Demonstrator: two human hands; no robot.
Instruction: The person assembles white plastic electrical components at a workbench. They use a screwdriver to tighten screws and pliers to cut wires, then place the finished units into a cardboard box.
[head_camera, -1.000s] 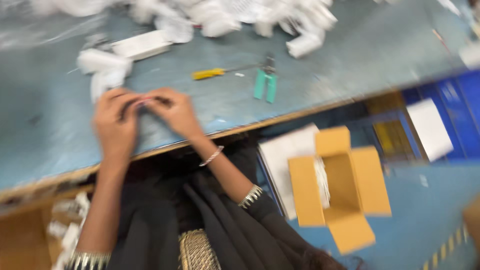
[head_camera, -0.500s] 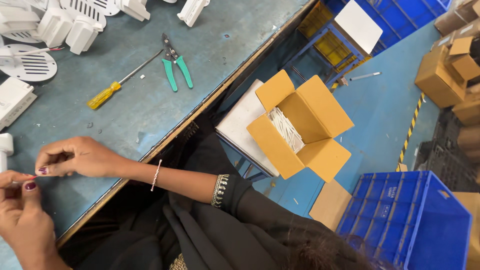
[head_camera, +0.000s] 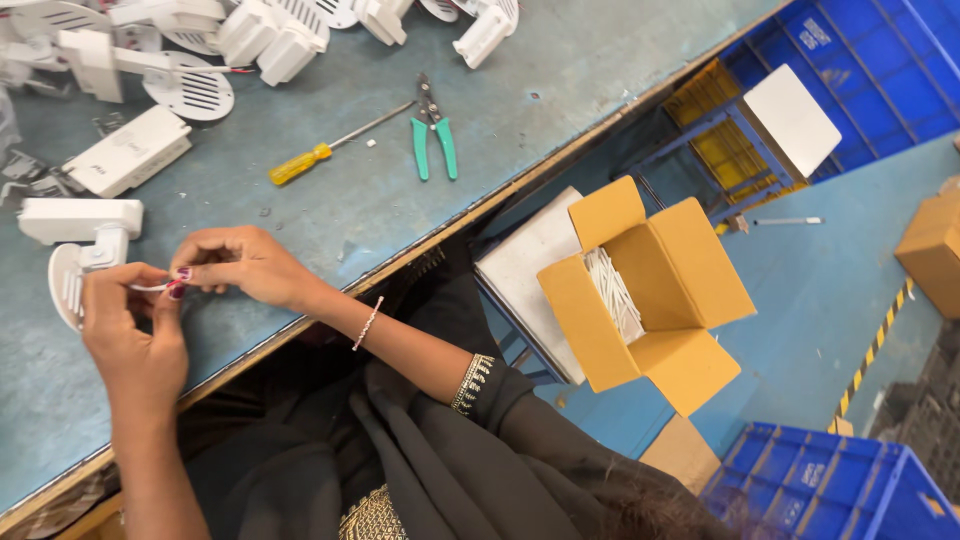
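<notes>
My left hand (head_camera: 130, 335) and my right hand (head_camera: 240, 265) meet over the near edge of the grey-blue table (head_camera: 560, 110). Between their fingertips they pinch a thin white strip (head_camera: 152, 288). Just left of the hands lies a white plastic fixture with a round grille (head_camera: 75, 250). A white rectangular box part (head_camera: 128, 152) rests farther back. A yellow-handled screwdriver (head_camera: 320, 150) and green-handled pliers (head_camera: 433, 135) lie on the table beyond my right hand.
Several white plastic parts (head_camera: 260, 35) pile along the far table edge. An open cardboard box (head_camera: 645, 290) with thin white strips stands on a stool to my right. Blue crates (head_camera: 830, 490) and another carton (head_camera: 930, 250) sit on the blue floor.
The camera view has swung, so the hands now sit more toward the middle left. Both hands stay together on the small white strip.
</notes>
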